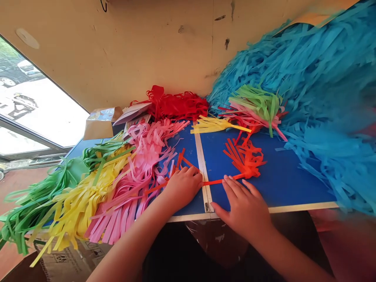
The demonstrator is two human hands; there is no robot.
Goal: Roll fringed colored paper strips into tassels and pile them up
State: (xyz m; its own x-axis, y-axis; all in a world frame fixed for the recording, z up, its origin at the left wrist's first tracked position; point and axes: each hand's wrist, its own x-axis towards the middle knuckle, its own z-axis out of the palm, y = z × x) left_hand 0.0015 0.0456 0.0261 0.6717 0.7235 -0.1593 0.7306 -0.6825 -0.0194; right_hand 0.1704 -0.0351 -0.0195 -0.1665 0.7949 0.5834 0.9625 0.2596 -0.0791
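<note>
An orange-red paper tassel point(249, 160) lies across the blue table, its fringe spread at the right and its twisted middle running left as a thin band. My left hand point(185, 183) is closed over the left part of this tassel, and orange strips stick out beyond the fingers. What lies under the palm is hidden. My right hand point(242, 205) rests flat with fingers stretched out, fingertips touching the twisted band. Just behind lie a yellow tassel point(216, 124) and a green tassel point(258, 100) on top of pink and red ones.
Fringed paper in green point(67, 176), yellow point(85, 199) and pink point(147, 149) covers the table's left side. Red fringe point(179, 105) and a brown paper packet point(100, 121) lie along the wall. A large blue fringe heap point(308, 74) fills the right. The blue table point(282, 176) has a metal-edged seam.
</note>
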